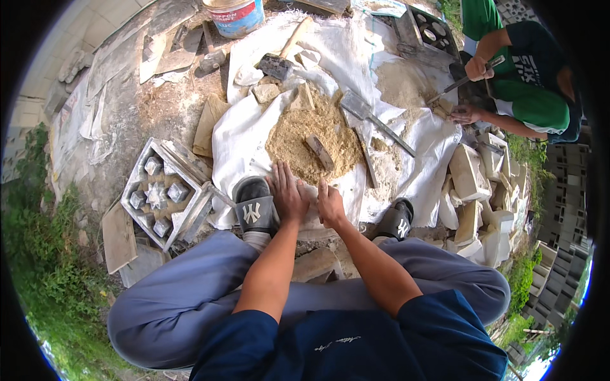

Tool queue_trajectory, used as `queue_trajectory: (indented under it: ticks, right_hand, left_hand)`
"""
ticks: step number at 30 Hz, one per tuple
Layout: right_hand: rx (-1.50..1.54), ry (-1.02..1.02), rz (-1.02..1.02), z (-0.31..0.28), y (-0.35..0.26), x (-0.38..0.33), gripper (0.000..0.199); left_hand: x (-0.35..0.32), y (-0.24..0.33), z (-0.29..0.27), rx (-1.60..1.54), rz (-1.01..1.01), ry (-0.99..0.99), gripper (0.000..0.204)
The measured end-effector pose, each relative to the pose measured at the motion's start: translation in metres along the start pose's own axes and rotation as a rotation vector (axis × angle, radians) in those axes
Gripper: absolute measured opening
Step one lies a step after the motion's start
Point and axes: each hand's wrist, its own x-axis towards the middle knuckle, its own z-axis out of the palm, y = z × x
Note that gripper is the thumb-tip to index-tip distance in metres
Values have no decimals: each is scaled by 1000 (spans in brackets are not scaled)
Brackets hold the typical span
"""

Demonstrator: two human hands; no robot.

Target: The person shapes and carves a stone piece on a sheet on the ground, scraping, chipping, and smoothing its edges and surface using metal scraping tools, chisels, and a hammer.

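Observation:
My left hand (pixel 289 195) lies palm down with its fingers stretched toward the pile of sandy powder (pixel 289 136). Its thumb side is against a pale stone piece (pixel 311 195) between my two hands. My right hand (pixel 330 204) is closed at the other side of that piece; what its fingers hold is hidden. On the powder rests a narrow brownish block (pixel 319 152), tilted. Right of the pile, a long metal tool with a flat wide blade (pixel 356 105) lies slantwise, beside a thin dark bar (pixel 366 159).
A mallet (pixel 276 66), several stones and a paint bucket (pixel 235 18) are beyond the white sheet (pixel 232 143). At left sits a framed mould (pixel 141 173) with raised shapes. Pale stone blocks (pixel 470 174) are heaped at right. A co-worker (pixel 537 82) works with a metal tool at upper right.

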Motion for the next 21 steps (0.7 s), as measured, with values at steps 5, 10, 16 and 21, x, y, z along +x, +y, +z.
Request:
queue_trajectory:
  ticks: [5, 10, 16, 21]
  right_hand:
    - [-126, 229, -611, 5, 24, 16, 56]
    - [-62, 172, -403, 9, 24, 17, 60]
    - [15, 165, -432, 8, 21, 26, 58]
    - [121, -66, -153, 9, 2, 6, 64]
  left_hand:
    - [0, 6, 1, -24, 16, 14, 57]
    - [3, 8, 3, -17, 4, 10, 57]
    - [3, 7, 5, -43, 2, 11, 58]
    - [-3, -3, 3, -21, -13, 8, 63]
